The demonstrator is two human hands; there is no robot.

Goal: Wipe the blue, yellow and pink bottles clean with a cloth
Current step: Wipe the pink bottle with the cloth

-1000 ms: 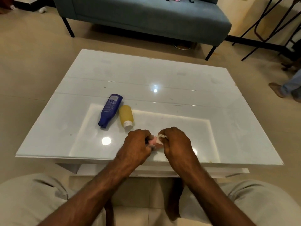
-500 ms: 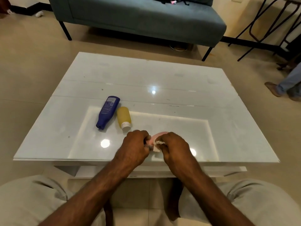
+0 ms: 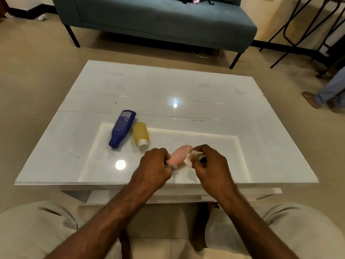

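My left hand (image 3: 155, 168) grips the cap end of a small pink bottle (image 3: 179, 154) just above the white table (image 3: 261, 146), near its front edge. The bottle's rounded end points away to the right. Beside that end, my right hand (image 3: 211, 165) pinches a small crumpled white cloth (image 3: 192, 157) against the pink bottle. A dark blue bottle (image 3: 122, 128) lies on its side left of centre, cap toward me. Right beside it lies a shorter yellow bottle (image 3: 140, 134) with a white cap.
A grey-blue sofa (image 3: 158, 21) stands beyond the table. Black metal chair legs (image 3: 302, 30) stand at the far right, and another person's foot and trouser leg (image 3: 323, 94) are on the floor at the right. My knees sit below the table's front edge.
My hands have drawn apart, so more of the pink bottle shows between them. The cloth has slid toward the bottle's far end. The blue and yellow bottles have not moved.
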